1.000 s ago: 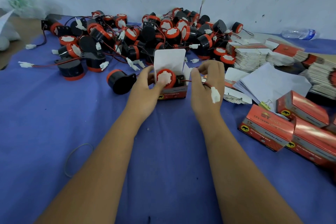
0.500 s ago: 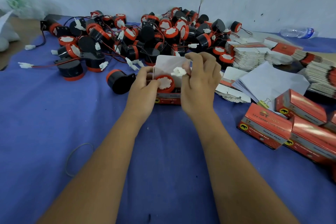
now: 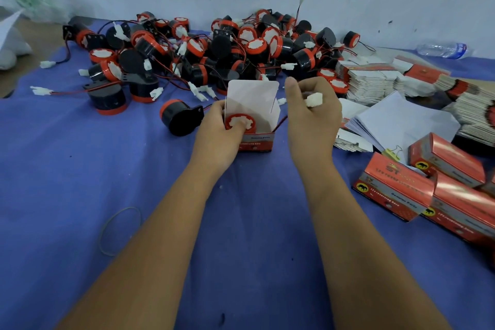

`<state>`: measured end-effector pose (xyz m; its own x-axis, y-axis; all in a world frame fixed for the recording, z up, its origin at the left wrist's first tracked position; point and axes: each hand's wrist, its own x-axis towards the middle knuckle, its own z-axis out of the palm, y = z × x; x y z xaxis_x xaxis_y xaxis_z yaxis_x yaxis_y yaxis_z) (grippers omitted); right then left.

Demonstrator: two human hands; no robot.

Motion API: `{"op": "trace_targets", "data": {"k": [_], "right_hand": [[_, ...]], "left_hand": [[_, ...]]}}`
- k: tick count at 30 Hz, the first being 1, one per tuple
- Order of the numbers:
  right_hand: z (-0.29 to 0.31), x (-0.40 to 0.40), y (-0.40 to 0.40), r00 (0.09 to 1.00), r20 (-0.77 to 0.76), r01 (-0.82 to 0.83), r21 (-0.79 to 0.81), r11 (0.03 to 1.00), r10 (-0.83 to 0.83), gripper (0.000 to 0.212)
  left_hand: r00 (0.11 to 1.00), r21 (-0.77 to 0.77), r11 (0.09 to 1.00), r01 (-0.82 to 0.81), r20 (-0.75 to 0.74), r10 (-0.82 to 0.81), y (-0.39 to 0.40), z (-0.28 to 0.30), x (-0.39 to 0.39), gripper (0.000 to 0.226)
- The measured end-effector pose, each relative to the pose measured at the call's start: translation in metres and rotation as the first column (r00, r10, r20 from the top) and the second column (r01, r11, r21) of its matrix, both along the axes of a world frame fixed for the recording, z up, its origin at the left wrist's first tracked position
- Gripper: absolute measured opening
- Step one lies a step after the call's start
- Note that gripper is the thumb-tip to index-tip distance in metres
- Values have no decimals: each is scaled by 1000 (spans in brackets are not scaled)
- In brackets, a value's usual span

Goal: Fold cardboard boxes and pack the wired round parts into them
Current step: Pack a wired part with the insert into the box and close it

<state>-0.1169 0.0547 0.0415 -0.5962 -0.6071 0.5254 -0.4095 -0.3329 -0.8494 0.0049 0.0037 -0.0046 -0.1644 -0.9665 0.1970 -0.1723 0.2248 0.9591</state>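
Sitting at the middle of the blue cloth (image 3: 80, 182), an open box (image 3: 256, 139) with its white lid flap standing upright at 12 o'clock, and a round red-faced part (image 3: 240, 122) resting inside it. Gripping the box's 9 o'clock side, the left hand (image 3: 219, 132), fingers curled around the wall and thumb pressing down on the part's red face. Hovering just beside the box at 3 o'clock, the right hand (image 3: 312, 118), fingers curled and pinching a white plug (image 3: 314, 99) on the end of the part's red wire (image 3: 280, 124), which is running over the box's 3 o'clock rim. Lying just beyond the left hand at 10 o'clock, one loose black part (image 3: 179, 120) on its side. Heaping up at 12 o'clock against the wall, a pile of parts (image 3: 214, 53) with tangled wires and white plugs. Stacking at 2 o'clock, bundles of flat box blanks (image 3: 372, 80), with white sheets (image 3: 401, 126) held by a yellow clip (image 3: 391, 154) nearer in. Lying at 4 o'clock, several closed red boxes (image 3: 428, 187), touching one another. Resting at 8 o'clock, well apart from the box, a rubber band (image 3: 119, 230). Lying far off at 2 o'clock by the wall, a plastic bottle (image 3: 442, 49).
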Motion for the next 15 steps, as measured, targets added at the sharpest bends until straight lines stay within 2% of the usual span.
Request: {"op": "trace_targets", "data": {"k": [2, 5, 7, 9, 11, 13, 15], "right_hand": [[3, 1, 1, 995, -8, -101, 23, 995, 101, 23], [1, 3, 1, 971, -117, -197, 122, 973, 211, 13], [1, 3, 3, 948, -159, -254, 149, 956, 277, 14], [1, 3, 6, 917, -188, -327, 148, 933, 351, 28], [2, 4, 8, 903, -155, -378, 152, 913, 400, 52], [2, 7, 7, 916, -179, -322, 201, 925, 358, 65], [-3, 6, 1, 901, -366, -150, 248, 957, 235, 45]], "left_hand": [[1000, -6, 1000, 4, -2, -4, 0, 0, 0, 25], [1000, -12, 1000, 12, -6, -12, 1, 1, 1, 23], [1000, -21, 1000, 18, -6, -18, 1, 1, 1, 21], [1000, -43, 999, 22, 5, -21, 2, 0, 1, 20], [1000, -52, 998, 24, 13, -24, 2, 1, 1, 24], [999, -58, 998, 35, 0, -35, 2, 1, 1, 24], [999, -67, 997, 41, 6, -41, 1, 1, 1, 24]]}}
